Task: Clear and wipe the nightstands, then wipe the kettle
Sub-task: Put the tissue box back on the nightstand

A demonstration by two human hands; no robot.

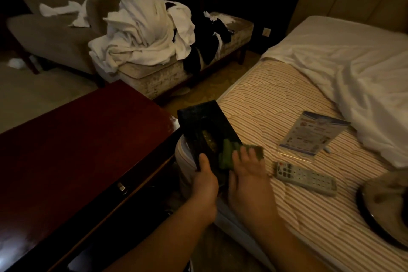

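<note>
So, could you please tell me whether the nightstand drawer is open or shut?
Open: the drawer front, with its small metal knob, stands out from under the nightstand top, with a dark gap above it.

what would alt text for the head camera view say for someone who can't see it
A person's left hand holds a dark tissue box while the right hand presses a green cloth against it, between a bare red-brown nightstand and a striped mattress. A remote control and leaflet stand lie on the mattress; white linens are heaped on a bench behind.
</note>
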